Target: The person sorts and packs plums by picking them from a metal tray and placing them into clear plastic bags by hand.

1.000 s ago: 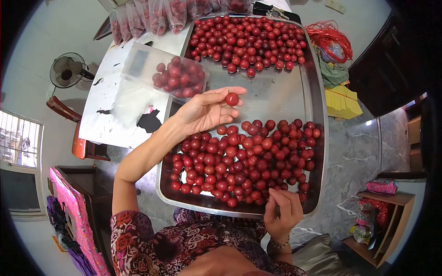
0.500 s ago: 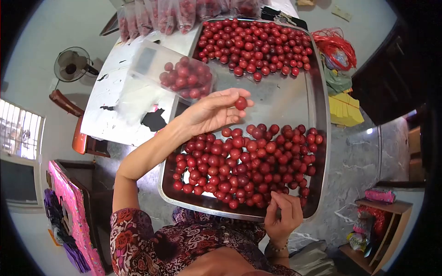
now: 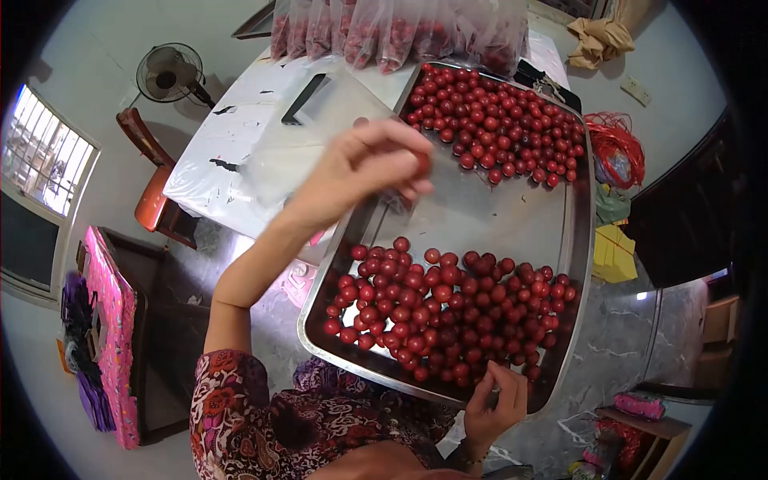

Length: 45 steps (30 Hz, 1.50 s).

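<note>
My left hand [image 3: 364, 164] is raised over the left edge of the metal tray [image 3: 580, 320], blurred by motion. Its thumb and fingers are closed on a plum [image 3: 422, 165], small, round and dark red. Behind this hand a clear plastic bag [image 3: 276, 156] lies on the table, and its plums are mostly hidden. My right hand [image 3: 498, 402] is at the tray's front rim with fingers curled together; what they hold, if anything, is hidden. Close to its fingertips lies the near pile of plums [image 3: 448, 312]. Another pile [image 3: 500, 120] fills the tray's far end.
Several filled plastic bags [image 3: 384, 36] stand at the back of the white table [image 3: 216, 160]. A dark flat object [image 3: 306, 98] lies there too. Red string [image 3: 616, 152] and a yellow stack [image 3: 614, 254] are right of the tray. A chair [image 3: 156, 196] and fan [image 3: 168, 74] stand left.
My head view has shifted, so the scene sits lower and further right. My left hand has turned and moved with the plum toward the bag side. My right hand stays at the front rim.
</note>
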Each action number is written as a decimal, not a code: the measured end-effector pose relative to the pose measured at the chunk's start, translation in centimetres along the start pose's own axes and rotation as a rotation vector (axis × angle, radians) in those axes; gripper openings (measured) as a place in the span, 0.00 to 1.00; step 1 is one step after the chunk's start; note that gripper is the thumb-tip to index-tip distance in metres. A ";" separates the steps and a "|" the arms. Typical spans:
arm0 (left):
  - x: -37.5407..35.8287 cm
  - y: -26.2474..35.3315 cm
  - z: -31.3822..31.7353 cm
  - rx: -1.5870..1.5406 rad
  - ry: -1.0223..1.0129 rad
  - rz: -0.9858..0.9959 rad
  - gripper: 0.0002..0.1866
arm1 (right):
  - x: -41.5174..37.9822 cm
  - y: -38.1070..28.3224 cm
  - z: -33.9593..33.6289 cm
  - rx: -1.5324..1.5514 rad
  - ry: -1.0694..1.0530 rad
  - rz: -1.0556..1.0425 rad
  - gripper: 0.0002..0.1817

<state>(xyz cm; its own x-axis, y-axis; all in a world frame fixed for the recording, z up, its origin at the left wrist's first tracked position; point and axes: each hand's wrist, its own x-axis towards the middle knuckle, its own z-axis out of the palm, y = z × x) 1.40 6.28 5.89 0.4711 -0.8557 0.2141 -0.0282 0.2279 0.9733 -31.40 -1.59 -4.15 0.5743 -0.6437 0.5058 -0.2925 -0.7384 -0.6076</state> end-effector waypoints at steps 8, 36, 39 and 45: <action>0.7 4.7 -10.1 0.584 0.369 0.281 0.14 | -0.1 -0.1 0.0 -0.001 -0.009 0.017 0.10; 8.4 4.5 -13.6 0.906 -0.601 -0.398 0.43 | 0.0 0.0 0.0 -0.013 0.002 -0.001 0.12; 8.4 4.8 -12.6 0.895 -0.658 -0.373 0.39 | -0.1 0.2 0.1 0.014 0.000 0.002 0.12; 8.0 5.2 -11.0 0.758 -0.681 -0.352 0.34 | 0.1 0.4 -0.1 0.031 -0.017 0.004 0.12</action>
<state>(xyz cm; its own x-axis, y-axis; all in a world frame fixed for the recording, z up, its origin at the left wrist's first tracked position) 14.71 5.70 11.73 -0.0238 -0.9488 -0.3150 -0.6361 -0.2287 0.7369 -31.51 -1.92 -4.29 0.5866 -0.6425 0.4930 -0.2707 -0.7293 -0.6283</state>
